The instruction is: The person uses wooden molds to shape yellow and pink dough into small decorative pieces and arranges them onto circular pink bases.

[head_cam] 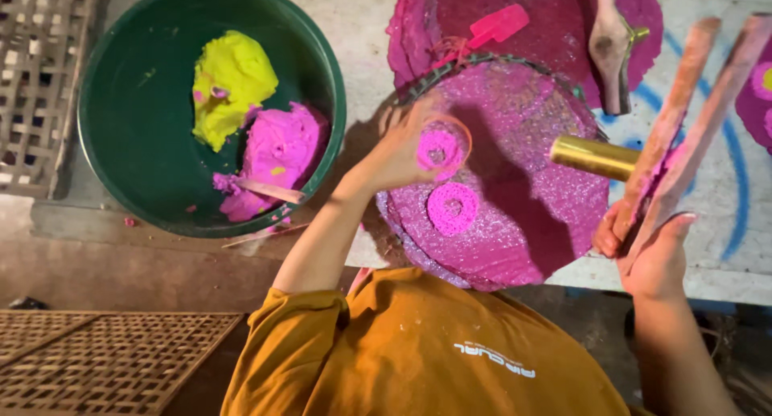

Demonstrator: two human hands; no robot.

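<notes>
Two pink rings lie beside the left hand.

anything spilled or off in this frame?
Minor spill: pink paste crumbs and a stained stick lie on the ledge outside the green basin. Inside, a yellow lump and a pink lump touch and smear together.

Dusty floor — lattice panels
</notes>
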